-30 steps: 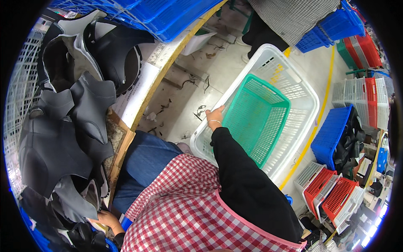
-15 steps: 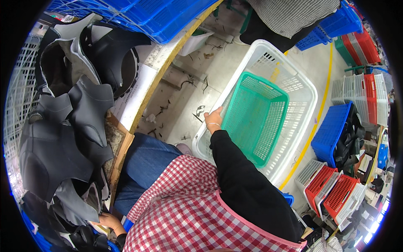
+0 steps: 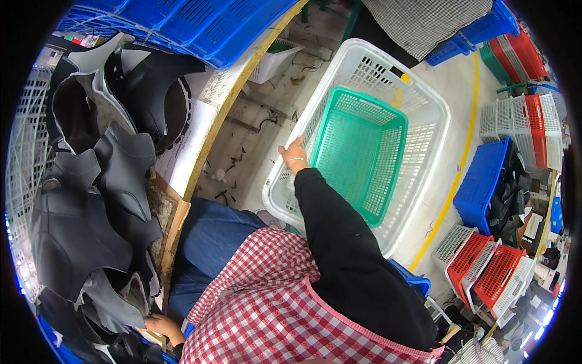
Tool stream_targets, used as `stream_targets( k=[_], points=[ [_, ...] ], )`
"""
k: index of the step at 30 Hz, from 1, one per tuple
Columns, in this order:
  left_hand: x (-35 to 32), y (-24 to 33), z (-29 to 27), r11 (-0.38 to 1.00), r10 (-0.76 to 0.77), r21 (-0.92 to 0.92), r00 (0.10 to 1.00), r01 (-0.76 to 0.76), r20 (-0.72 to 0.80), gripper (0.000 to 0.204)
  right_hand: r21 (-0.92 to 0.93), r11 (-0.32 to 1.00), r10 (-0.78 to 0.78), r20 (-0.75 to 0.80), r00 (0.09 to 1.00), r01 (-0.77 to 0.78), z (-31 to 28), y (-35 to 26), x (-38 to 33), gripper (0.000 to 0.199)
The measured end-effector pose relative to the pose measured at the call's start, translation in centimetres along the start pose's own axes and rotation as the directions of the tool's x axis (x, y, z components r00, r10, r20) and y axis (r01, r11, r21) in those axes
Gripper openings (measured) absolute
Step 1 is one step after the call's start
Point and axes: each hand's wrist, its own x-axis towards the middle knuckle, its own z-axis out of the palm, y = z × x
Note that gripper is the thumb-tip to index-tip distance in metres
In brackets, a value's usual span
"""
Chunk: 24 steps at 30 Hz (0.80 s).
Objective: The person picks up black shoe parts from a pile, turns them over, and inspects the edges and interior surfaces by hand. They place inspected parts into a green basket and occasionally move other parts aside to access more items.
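My right hand [image 3: 294,156] is closed on the left rim of a large white plastic basket [image 3: 431,176], thumb lying outside the rim. Inside the basket lies a smaller green perforated basket [image 3: 354,158], with nothing seen in it. At the lower left, my left hand [image 3: 162,327] rests by the bench edge, next to a heap of black shoe-upper-like pieces [image 3: 79,227]. Its fingertips are partly hidden there, so I cannot tell whether it grips anything.
The wood-edged bench [image 3: 209,142] runs along my left, bearing a blue crate [image 3: 182,30] at its far end. A person in a checked garment [image 3: 424,24] is beyond the white basket. Stacked red and white baskets [image 3: 485,270] and a filled blue crate [image 3: 482,182] stand right of the yellow floor line [image 3: 458,176].
The white basket, with the green one inside, has shifted left and farther off, away from the yellow line. My right hand moved with it on the rim. My left hand stays by the bench edge.
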Motion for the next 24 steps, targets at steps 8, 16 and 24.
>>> stream_targets(
  k=[8,16,24],
  points=[
    [0.8,1.3,-0.7,1.0,-0.005,-0.006,0.998,0.004,-0.058,0.061,-0.498,0.864,-0.172,-0.419,0.891,-0.068,-22.6,7.8,2.9,0.084],
    [1.7,2.6,-2.2,0.998,-0.052,-0.021,0.999,0.052,0.01,0.058,-0.663,0.66,0.355,-0.139,0.925,-0.353,-29.2,9.2,2.8,0.098],
    [1.4,3.1,-2.0,0.997,-0.053,-0.067,0.997,0.049,-0.052,0.059,-0.394,0.919,0.075,0.256,0.964,0.033,0.2,23.6,-5.7,0.075]
  ],
)
